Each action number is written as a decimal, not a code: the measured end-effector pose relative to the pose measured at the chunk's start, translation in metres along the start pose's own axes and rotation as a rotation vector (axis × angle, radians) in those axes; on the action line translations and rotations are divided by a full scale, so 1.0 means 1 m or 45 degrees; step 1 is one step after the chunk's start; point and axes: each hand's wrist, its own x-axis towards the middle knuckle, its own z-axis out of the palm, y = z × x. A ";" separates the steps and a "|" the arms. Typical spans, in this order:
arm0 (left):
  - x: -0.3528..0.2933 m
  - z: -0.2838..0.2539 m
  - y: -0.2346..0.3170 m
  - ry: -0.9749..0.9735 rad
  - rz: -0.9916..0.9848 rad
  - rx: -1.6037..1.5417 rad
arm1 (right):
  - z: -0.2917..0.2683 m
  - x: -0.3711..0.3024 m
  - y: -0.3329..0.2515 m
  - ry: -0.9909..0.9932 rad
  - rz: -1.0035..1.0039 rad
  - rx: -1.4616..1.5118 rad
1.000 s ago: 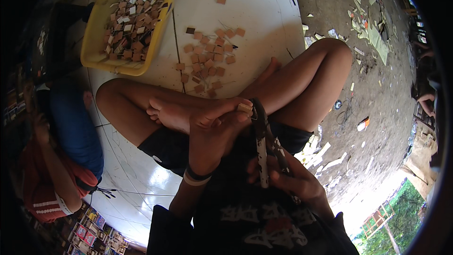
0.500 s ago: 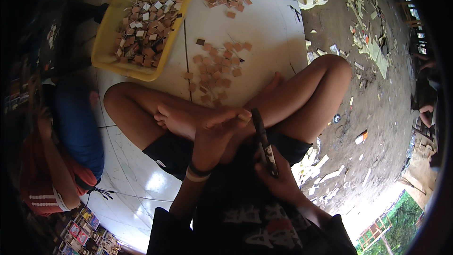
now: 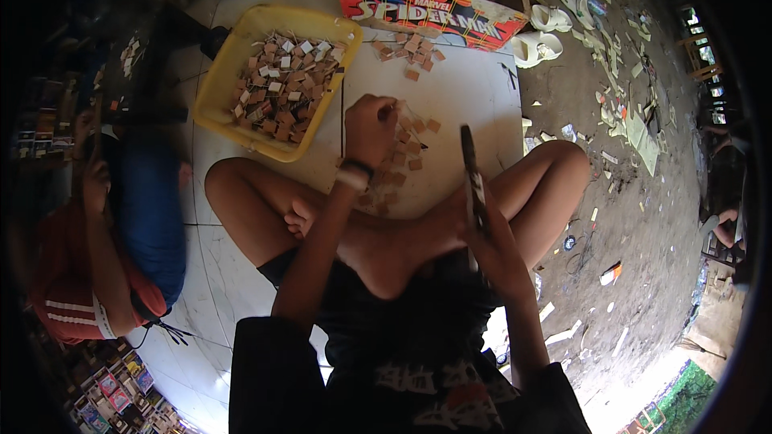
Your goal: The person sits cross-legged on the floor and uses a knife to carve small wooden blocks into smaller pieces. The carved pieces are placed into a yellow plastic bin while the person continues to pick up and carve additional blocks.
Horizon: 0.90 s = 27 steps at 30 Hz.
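Many flat brown square pieces (image 3: 283,88) already lie heaped in a yellow rectangular plastic tub (image 3: 219,92) at ten o'clock from the curled left hand (image 3: 368,124), whose contents I cannot tell, loose brown squares (image 3: 414,147) remain toward its four o'clock, and the right hand (image 3: 494,247) grips a long, dark, pale-flecked tool (image 3: 470,165).

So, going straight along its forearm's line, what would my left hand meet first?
Your left hand would probably meet the far cluster of brown squares, before the patterned box, though the hand's height is unclear.
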 end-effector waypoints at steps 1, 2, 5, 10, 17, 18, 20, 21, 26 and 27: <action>0.013 0.007 -0.008 -0.009 -0.012 0.033 | 0.003 0.018 0.004 0.044 -0.230 -0.177; 0.026 0.014 -0.016 -0.016 -0.020 0.064 | 0.006 0.038 0.008 0.036 -0.280 -0.239; 0.050 0.025 -0.031 -0.086 -0.002 0.174 | 0.019 0.085 0.019 -0.012 -0.266 -0.298; 0.062 0.028 -0.039 -0.125 0.043 0.290 | 0.033 0.139 0.028 -0.172 -0.172 -0.538; 0.070 0.025 -0.033 -0.243 -0.059 0.381 | 0.044 0.156 0.039 -0.125 -0.154 -0.559; 0.071 0.024 -0.033 -0.261 -0.071 0.352 | 0.043 0.156 0.040 -0.127 -0.128 -0.574; 0.073 0.024 -0.035 -0.264 -0.049 0.339 | 0.042 0.155 0.039 -0.124 -0.110 -0.556; 0.074 0.024 -0.036 -0.251 -0.017 0.355 | 0.041 0.155 0.038 -0.120 -0.116 -0.524; 0.075 0.024 -0.036 -0.263 -0.040 0.312 | 0.040 0.155 0.034 -0.135 -0.078 -0.500; 0.076 0.024 -0.036 -0.271 -0.042 0.314 | 0.039 0.155 0.034 -0.125 -0.081 -0.477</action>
